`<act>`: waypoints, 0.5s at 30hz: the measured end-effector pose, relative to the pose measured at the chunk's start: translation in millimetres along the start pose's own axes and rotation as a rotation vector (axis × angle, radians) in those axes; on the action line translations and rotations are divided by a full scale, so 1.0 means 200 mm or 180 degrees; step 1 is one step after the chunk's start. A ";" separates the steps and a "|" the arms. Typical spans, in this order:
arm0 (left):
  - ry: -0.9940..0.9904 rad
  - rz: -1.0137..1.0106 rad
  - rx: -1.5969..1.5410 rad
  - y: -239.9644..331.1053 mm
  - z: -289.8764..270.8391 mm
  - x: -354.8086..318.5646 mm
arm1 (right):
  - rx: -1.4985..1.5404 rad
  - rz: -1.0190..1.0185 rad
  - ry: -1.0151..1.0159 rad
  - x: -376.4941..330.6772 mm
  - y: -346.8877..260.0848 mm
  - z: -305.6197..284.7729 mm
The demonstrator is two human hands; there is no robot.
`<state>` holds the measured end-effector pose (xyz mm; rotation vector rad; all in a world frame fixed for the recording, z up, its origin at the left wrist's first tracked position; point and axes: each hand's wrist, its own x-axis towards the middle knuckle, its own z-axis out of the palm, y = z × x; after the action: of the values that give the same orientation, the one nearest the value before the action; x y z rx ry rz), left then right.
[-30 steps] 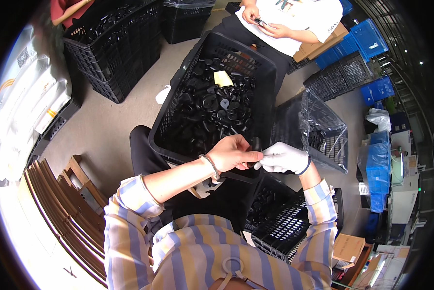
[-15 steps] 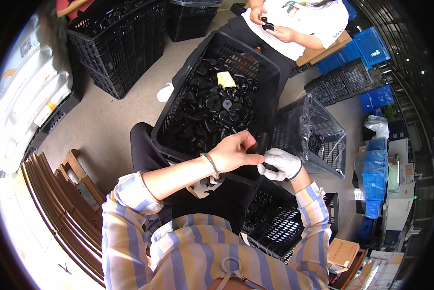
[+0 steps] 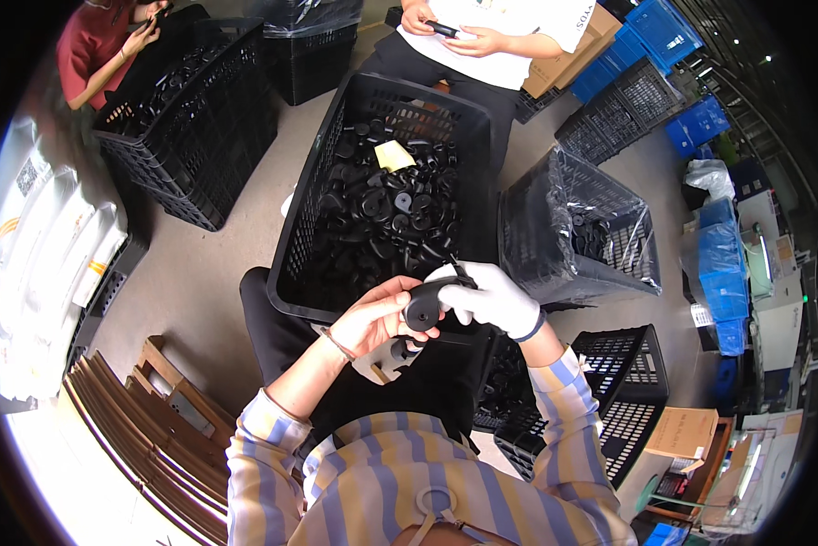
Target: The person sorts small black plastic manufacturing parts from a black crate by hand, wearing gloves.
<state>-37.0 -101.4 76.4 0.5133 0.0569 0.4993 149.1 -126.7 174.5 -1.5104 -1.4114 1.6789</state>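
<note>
Between my hands is a black moulded part (image 3: 422, 308) with a round disc-like end and a small hole in its face. My bare left hand (image 3: 372, 318) is closed around the disc end. My right hand (image 3: 497, 302), in a white glove, grips the other end with its fingers wrapped over it. Both hands are over the near edge of a large black crate (image 3: 286, 289). Inside that crate lies a heap of similar black parts (image 3: 372, 214), with a yellow paper slip (image 3: 393, 156) on top.
Right of the crate stands a plastic-lined crate (image 3: 554, 264) with some black parts. Another black crate (image 3: 609, 400) is by my right elbow. A co-worker in white (image 3: 482, 41) sits opposite, another in red (image 3: 99, 55) at far left by stacked crates (image 3: 190, 173). Brown boards (image 3: 145, 446) stand at lower left.
The black part has turned so its round face shows, and both hands have moved left, with my left hand now around the disc end. The whole view has shifted; the co-worker in red shows more.
</note>
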 end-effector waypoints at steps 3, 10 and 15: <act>0.0479 0.0456 0.0011 -0.05 -0.01 0.00 | 0.0043 -0.0156 0.0303 0.01 0.06 0.02; 0.1150 0.1090 0.0433 -0.12 0.08 -0.01 | 0.0546 -0.0366 0.1055 0.01 0.15 0.03; 0.1395 0.1167 0.1080 -0.15 0.10 0.01 | 0.0575 -0.0326 0.0942 0.00 0.16 0.04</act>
<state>-18.2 -131.4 79.0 0.7434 0.4798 0.9650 151.3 -141.0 145.0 -1.4863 -1.1302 1.4124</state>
